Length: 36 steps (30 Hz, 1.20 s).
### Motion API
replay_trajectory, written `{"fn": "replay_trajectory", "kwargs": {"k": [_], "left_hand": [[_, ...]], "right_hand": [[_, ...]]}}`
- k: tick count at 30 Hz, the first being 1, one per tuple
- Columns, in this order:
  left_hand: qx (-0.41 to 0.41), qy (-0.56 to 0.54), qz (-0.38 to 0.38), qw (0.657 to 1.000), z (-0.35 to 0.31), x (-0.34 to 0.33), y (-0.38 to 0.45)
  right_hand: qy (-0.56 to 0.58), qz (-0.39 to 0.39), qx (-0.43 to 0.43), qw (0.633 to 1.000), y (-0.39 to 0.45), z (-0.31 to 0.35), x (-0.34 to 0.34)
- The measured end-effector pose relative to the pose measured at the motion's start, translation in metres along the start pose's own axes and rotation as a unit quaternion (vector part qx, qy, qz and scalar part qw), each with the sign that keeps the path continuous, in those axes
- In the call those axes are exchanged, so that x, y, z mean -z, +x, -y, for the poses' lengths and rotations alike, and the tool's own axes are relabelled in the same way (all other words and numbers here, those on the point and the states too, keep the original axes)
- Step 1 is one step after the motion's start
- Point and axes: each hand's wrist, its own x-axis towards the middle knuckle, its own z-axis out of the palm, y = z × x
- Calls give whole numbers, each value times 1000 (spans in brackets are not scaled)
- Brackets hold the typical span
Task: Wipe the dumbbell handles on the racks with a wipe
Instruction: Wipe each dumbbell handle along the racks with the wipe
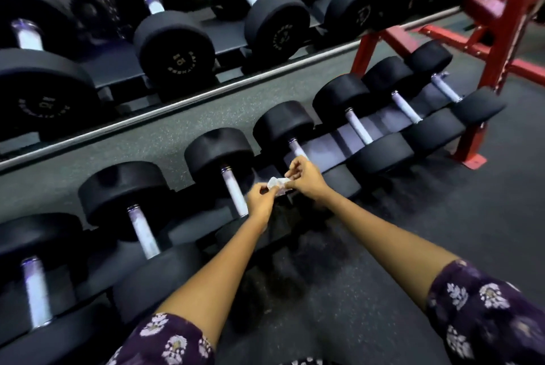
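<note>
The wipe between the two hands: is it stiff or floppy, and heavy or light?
The wipe looks crumpled and bunched, so it is probably floppy. The left hand and right hand hold it with fingertips only, so it is likely very light.

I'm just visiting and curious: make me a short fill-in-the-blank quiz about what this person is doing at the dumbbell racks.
1. The small crumpled white wipe is pinched between ____ hands.
2. The right hand holds the wipe above the ____ tier of round black rubber dumbbells with pale metal handles.
3. The steel rack frame is painted ____.
4. The left hand hovers nearest a dumbbell's ____.

Missing words: both; lower; red; handle
</note>
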Motion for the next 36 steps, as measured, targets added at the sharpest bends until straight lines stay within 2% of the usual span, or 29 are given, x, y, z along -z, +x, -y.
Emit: {"fn": "replay_trajectory", "kwargs": {"k": [2, 5, 11, 16, 20, 24, 30, 33, 36], "left_hand": [[-6, -18, 7, 1000, -12, -21, -6], [-20, -44, -5, 999, -23, -44, -7], [-18, -49, -5, 999, -33, -79, -7], [-2, -77, 6, 997, -35, -73, 9], [-3, -74, 33, 997, -37, -73, 27], [-49, -30, 60, 997, -38, -78, 45], [-126, 61, 16, 990, -28, -94, 53], [-164, 102, 8, 981, -20, -107, 53], [-155, 88, -23, 984, -17, -118, 49]], "right_hand": [[16, -2, -5, 1000, 3, -4, 21], [36, 49, -21, 998, 7, -8, 48], [-5, 79, -38, 996, 21, -16, 75], [-59, 123, -42, 990, 36, -10, 75], [-81, 83, -76, 990, 45, -10, 75], [-88, 18, -105, 990, 65, -5, 72], [-63, -45, -129, 989, 92, -10, 69], [-20, -58, -151, 987, 99, -22, 70], [-25, 6, -151, 988, 105, -30, 79]]}}
